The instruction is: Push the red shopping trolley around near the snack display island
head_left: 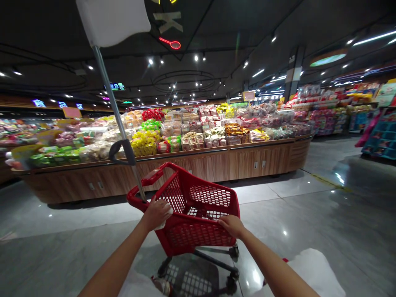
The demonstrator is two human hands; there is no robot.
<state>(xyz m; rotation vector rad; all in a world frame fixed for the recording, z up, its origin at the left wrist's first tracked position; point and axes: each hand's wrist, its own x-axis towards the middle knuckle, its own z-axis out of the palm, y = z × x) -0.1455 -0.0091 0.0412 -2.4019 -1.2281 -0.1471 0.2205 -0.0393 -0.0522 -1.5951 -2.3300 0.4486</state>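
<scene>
A small red plastic shopping cart (198, 198) on black wheels stands in front of me, its basket showing nothing inside. My left hand (156, 212) is closed over the cart's near left rim, with something white under the fingers. My right hand (231, 225) is curled over the near right rim. A grey metal pole (114, 107) rises from the cart's left side, carrying a black handle loop (122, 152) and a white flag (113, 18) at the top.
A long wooden display counter (216, 163) piled with packaged snacks runs across the aisle ahead. More stocked shelves (324, 111) and a blue rack (382, 138) stand at the right. Glossy grey floor tiles (324, 214) spread around the cart.
</scene>
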